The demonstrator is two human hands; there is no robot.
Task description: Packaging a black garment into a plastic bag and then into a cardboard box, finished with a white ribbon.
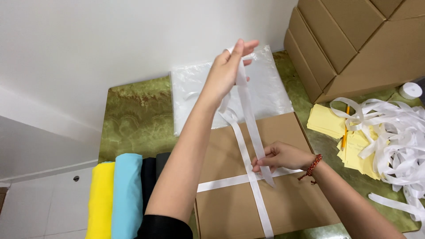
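We had the flat brown cardboard box lying at the near edge of the green marbled bench, white ribbon already crossed over its lid both ways. Our right hand was pinched shut on the ribbon right at the crossing, pressing it to the lid. Our left hand was raised above the far edge of the box, fingers closed on a loose length of the same ribbon, pulled up taut.

Progress, as we judged it: wrap done, cross set, knot or bow not yet made; loose tail unsecured.

Surface: a clear plastic bag lay flat past the box toward the far edge, against the white wall. At the right edge sat a heap of loose white ribbon lengths over yellow paper slips, a pencil among them, and a small ribbon roll. Stacked cardboard boxes filled the far right corner. At the near left edge, folded cloths stood side by side: yellow, light blue, black. Tiled floor showed lower left.
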